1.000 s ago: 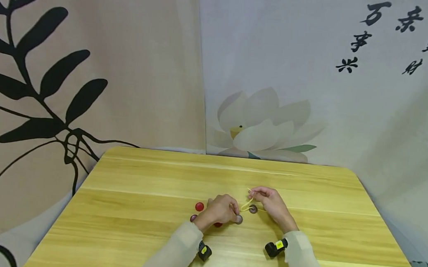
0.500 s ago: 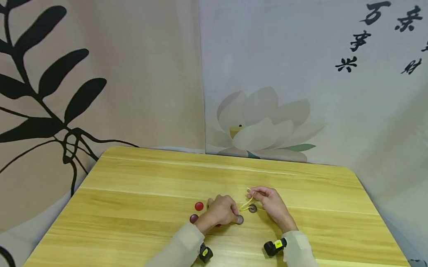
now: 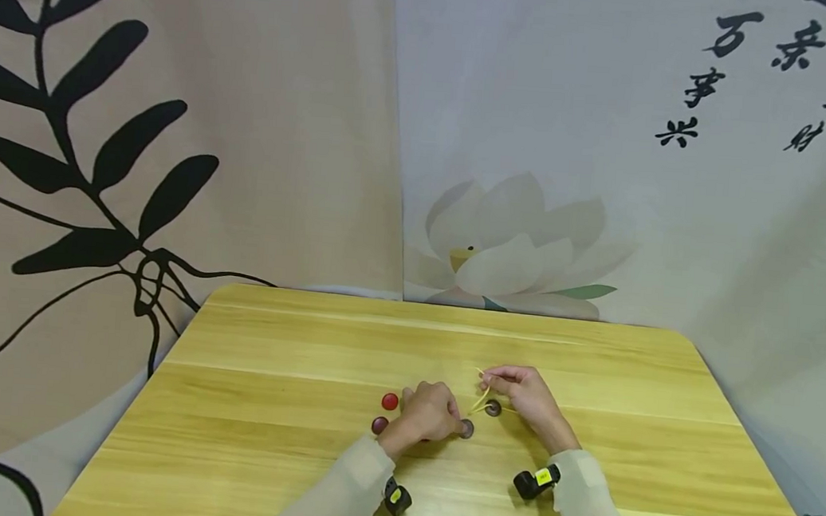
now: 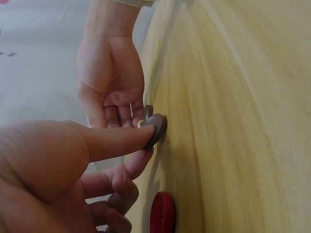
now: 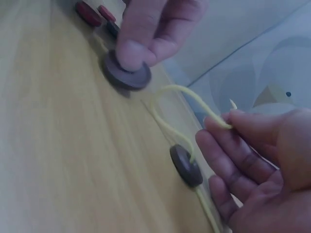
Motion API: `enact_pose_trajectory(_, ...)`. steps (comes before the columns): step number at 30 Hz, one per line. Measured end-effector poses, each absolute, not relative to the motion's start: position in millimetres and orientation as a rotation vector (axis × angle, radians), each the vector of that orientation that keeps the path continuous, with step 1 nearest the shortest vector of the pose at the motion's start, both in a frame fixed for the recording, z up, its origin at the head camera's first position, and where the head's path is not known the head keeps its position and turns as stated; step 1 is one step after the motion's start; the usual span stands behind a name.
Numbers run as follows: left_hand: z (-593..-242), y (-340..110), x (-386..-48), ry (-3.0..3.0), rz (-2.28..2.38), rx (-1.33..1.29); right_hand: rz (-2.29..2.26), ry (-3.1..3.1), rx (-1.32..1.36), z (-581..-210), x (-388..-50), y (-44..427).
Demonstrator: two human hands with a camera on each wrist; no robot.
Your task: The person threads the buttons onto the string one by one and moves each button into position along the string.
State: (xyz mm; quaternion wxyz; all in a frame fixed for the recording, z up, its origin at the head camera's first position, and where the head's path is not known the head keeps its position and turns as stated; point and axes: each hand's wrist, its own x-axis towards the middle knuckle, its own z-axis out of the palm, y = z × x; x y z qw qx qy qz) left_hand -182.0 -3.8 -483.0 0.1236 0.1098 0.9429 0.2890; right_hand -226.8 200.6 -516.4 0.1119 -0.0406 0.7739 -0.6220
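Note:
Between the thumb and fingers of my left hand (image 3: 429, 413) is a dark grey-brown button (image 5: 124, 75), tilted close to the tabletop. My right hand (image 3: 527, 395) pinches a yellow cord (image 5: 182, 90) near its end, and a short tip pokes out past the thumb. From that pinch the cord loops down through a second dark button (image 5: 185, 167) and trails on along the table. Left of the left hand lie a red button (image 3: 390, 401) and a maroon button (image 3: 380, 425). Seen from the left wrist, another red button (image 4: 162, 213) lies below the fingers.
All of this lies on a wooden table (image 3: 306, 346) with a light grain. Behind its far edge hangs a printed cloth (image 3: 304, 162). Black wrist cameras (image 3: 536, 481) sit at both cuffs.
The head view has shifted a little. Both hands keep nearly the same hold. The red patch formerly showing beneath the left wrist is now mostly covered.

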Motion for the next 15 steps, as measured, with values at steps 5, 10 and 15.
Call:
enact_pose_trajectory(5,-482,-4,-183,2.761,0.939,0.312,-1.825,2.27,-0.099,-511,-225,198)
enact_pose_trajectory(10,-480,-7,-184,2.788,1.01,0.339,-1.84,2.26,-0.089,-506,-223,194)
enact_pose_trajectory(15,-479,-11,-184,2.758,1.119,0.324,-1.836,2.255,-0.123,-501,-221,192)
